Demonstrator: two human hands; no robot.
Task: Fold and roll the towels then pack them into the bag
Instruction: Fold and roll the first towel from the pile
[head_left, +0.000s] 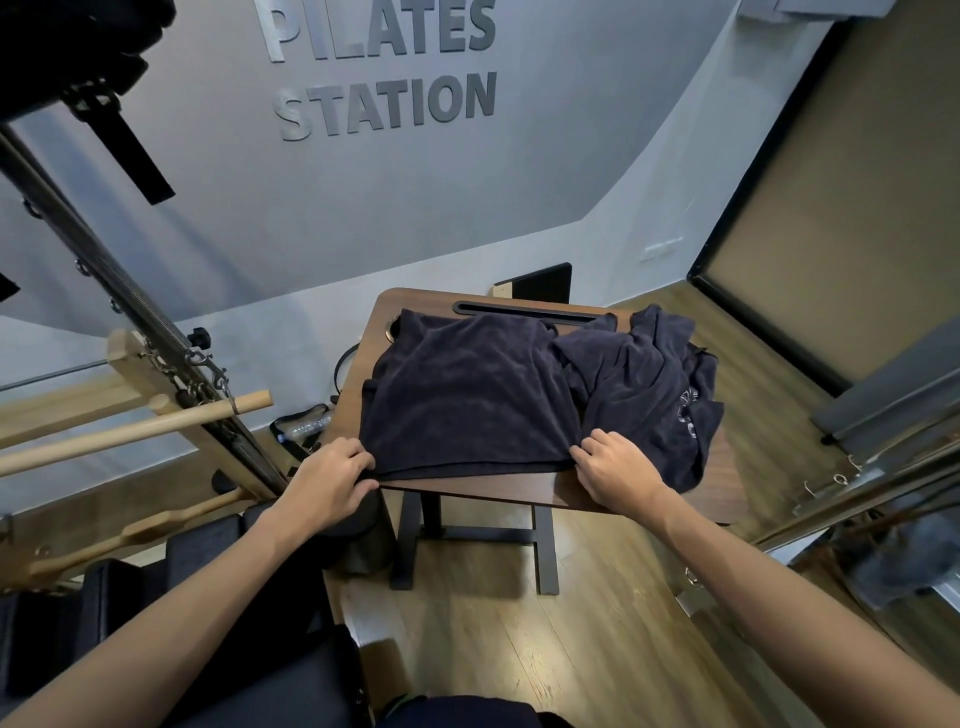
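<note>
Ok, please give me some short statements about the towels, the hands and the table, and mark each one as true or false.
1. Both hands, left hand and right hand, grip the near edge of the flat towel. True.
2. The crumpled towel lies left of the flat one. False: it lies right of it.
3. The towels are white. False: they are dark navy.
4. The towels lie on a wooden table. True.

Both hands (332, 480) on dark towel (467, 395)

Matt, nappy dark terry-cloth towel (467, 395) on smooth, faintly glossy walnut-brown wood-grain table (545, 491); wood-plank floor (519, 649).
</note>
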